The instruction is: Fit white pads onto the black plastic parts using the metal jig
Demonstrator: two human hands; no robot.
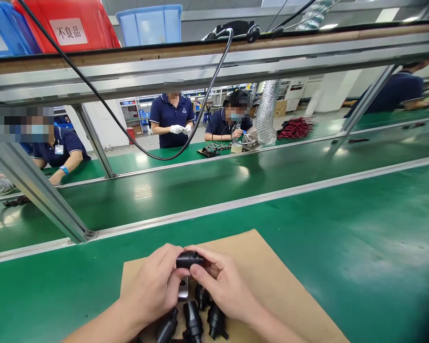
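Observation:
A small black cylindrical part (189,259) is held level between both hands. My left hand (153,281) has its fingers and thumb closed round the left end. My right hand (225,281) pinches the right end between thumb and fingers. Below the hands, several black parts (193,321) lie on a sheet of brown cardboard (264,281). A silver metal piece with a dark hole (183,289) shows partly beside my left hand, which hides the rest of it.
The cardboard rests on a green table (361,238). Beyond it run a metal-edged green belt (207,176) and a slanted metal post (39,186). A black cable (128,145) hangs from the shelf. Several people sit or stand across the line; bins (150,26) stand above.

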